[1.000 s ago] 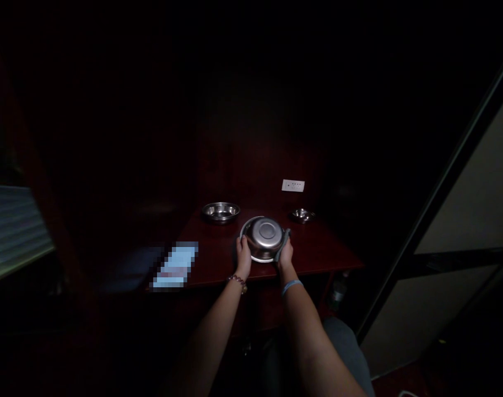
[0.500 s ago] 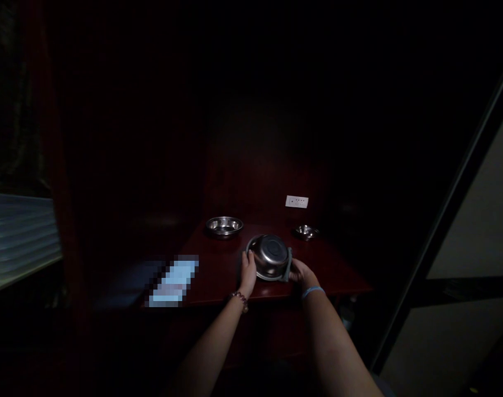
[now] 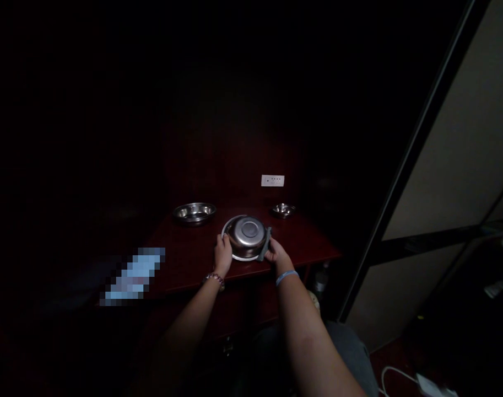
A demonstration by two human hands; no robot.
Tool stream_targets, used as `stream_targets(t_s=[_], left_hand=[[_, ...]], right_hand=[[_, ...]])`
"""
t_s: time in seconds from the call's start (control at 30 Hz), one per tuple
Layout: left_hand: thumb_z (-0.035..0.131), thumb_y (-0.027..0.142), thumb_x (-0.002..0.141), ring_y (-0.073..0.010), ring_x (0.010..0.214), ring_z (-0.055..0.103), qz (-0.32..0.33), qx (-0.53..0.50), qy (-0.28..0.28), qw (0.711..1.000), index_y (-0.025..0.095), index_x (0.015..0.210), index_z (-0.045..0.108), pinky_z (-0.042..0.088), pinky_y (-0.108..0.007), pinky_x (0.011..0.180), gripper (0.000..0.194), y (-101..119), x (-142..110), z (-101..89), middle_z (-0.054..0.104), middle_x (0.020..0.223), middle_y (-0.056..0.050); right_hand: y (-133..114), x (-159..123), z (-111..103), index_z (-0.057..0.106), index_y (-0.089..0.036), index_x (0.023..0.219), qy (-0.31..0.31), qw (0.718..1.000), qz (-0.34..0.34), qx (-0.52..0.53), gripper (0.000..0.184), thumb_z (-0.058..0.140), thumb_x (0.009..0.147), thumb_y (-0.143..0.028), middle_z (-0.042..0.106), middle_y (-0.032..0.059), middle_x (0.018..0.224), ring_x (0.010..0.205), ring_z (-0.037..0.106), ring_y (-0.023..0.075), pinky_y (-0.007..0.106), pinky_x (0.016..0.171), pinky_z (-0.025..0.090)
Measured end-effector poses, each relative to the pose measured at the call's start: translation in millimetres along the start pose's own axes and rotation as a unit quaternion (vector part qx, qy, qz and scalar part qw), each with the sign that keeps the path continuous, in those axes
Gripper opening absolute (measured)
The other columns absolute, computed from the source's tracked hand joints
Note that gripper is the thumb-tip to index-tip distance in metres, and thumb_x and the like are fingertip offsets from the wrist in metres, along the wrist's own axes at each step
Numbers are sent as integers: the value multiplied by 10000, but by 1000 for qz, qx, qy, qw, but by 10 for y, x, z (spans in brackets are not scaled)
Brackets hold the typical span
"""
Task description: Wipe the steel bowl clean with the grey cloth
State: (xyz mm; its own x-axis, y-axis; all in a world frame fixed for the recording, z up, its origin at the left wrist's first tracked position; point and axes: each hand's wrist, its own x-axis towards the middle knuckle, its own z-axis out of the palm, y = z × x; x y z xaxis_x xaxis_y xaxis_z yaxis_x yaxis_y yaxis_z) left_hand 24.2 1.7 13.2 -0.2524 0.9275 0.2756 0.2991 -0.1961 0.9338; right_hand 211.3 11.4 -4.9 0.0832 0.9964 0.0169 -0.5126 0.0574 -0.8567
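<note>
A steel bowl is held upside down, its flat base facing me, over the dark red table. My left hand grips its left rim. My right hand holds a grey cloth pressed against the bowl's right side. A beaded bracelet is on my left wrist and a blue band on my right.
A wider steel bowl stands at the table's back left and a small steel dish at the back right. A white socket plate is on the back wall. A blurred-out patch lies at the table's left. A bottle stands below right.
The bowl has tilted back from showing its inside to showing its base. Both hands stayed on it; the camera view shifted right.
</note>
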Motion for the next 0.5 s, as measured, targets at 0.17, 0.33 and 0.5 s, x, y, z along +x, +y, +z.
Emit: stream_targets(t_s=[0.17, 0.33, 0.5], left_hand=[[393, 383, 1030, -280, 887, 721, -2, -10, 4, 1000, 220, 1003, 590, 528, -374, 857, 257, -36, -15, 10, 740, 938, -121], [395, 385, 1032, -294, 951, 731, -16, -9, -7, 1000, 211, 1037, 609, 522, -392, 915, 276, -11, -18, 24, 754, 959, -138], [391, 386, 1034, -300, 1057, 721, -8, -11, -14, 1000, 197, 1062, 624, 505, -397, 978, 301, -14, -8, 39, 758, 1035, -162]], right_hand=[[-97, -56, 49, 641, -199, 887, 55, 994, 92, 18, 158, 558, 950, -318, 748, 55, 809, 1009, 745, 213, 370, 937, 618], [-136, -85, 115, 652, -188, 886, 90, 991, 99, 27, 217, 490, 997, -279, 739, 67, 798, 1026, 733, 206, 331, 950, 608], [-128, -141, 97, 656, -195, 894, 107, 990, 83, 44, 215, 480, 996, -264, 749, 70, 835, 1031, 729, 185, 279, 953, 596]])
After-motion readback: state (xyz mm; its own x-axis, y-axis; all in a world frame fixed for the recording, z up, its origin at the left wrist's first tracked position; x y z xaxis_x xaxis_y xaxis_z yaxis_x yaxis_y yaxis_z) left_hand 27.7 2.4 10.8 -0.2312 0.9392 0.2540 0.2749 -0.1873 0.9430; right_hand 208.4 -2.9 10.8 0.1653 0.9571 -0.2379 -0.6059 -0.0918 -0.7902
